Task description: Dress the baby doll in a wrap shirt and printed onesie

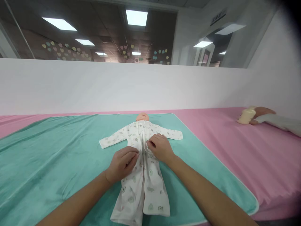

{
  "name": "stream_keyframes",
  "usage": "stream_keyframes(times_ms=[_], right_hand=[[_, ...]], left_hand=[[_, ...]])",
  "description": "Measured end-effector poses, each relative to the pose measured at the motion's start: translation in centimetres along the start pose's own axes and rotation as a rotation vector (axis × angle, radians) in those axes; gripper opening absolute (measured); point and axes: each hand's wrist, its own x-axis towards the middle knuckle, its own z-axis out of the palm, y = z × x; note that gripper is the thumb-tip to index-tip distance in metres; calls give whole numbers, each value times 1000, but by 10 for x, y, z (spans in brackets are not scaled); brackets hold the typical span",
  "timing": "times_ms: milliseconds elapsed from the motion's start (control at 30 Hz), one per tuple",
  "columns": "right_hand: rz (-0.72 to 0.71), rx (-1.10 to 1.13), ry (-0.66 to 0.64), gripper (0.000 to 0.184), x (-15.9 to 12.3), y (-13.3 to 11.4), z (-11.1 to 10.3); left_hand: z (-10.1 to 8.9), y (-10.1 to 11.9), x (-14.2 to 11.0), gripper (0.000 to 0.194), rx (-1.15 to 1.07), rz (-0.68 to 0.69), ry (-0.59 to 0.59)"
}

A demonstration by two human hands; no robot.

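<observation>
A white baby onesie with small printed animals and leaves lies face up, its sleeves spread and its front parted down the middle. A doll wears it; only the head shows above the collar. My left hand is closed, pinching the left edge of the front opening at the waist. Slightly higher, my right hand is closed at the chest, its fingertips gathering fabric by the right edge. Exactly what sits between the fingertips is partly hidden.
A teal blanket with pale edging lies under the doll, over a pink sheet. At the far right, a pale yellow bottle touches what looks like another person's hand in a grey sleeve. A white wall with windows stands behind.
</observation>
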Motion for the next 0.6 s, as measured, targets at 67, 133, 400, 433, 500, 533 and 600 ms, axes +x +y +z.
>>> stream_keyframes(times_ms=[67, 133, 400, 433, 500, 533, 600], right_hand=[[8, 28, -29, 27, 0, 0, 0], [29, 73, -76, 28, -1, 0, 1], [-1, 143, -126, 29, -6, -4, 5], [-8, 145, -136, 29, -6, -4, 5], [6, 158, -158, 29, -6, -4, 5], [31, 170, -167, 29, -6, -4, 5], [114, 186, -163, 27, -4, -6, 4]], left_hand=[[1, -4, 0, 15, 48, -35, 65], [3, -8, 1, 20, 88, -96, 81], [12, -9, 2, 21, -2, -186, -73], [13, -7, 2, 20, -19, -179, -80], [13, -4, 2, 19, -59, -195, -80], [13, -4, 4, 19, -80, -226, -66], [13, -7, 9, 19, -115, -340, -20]])
